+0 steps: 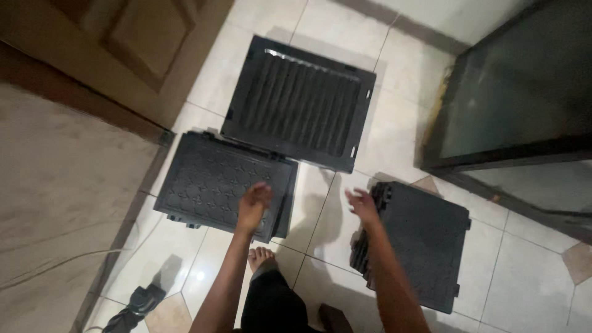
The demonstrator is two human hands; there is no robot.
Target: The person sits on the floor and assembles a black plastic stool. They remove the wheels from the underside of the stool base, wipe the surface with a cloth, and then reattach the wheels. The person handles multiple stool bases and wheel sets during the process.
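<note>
My left hand (253,204) hovers with fingers apart over the right edge of a black patterned plastic panel stack (209,182) lying on the tiled floor. My right hand (362,204) is open beside the left edge of another stack of black panels (425,237) to the right; it holds nothing. A larger black panel with ribbed slats (300,102) lies flat farther away, above both hands. My bare foot (261,257) shows between my arms.
A wooden door (123,43) stands at the upper left above a brownish floor area (55,185). A dark glass-fronted cabinet (524,98) is at the right. A black plug with a white cable (135,302) lies at the lower left.
</note>
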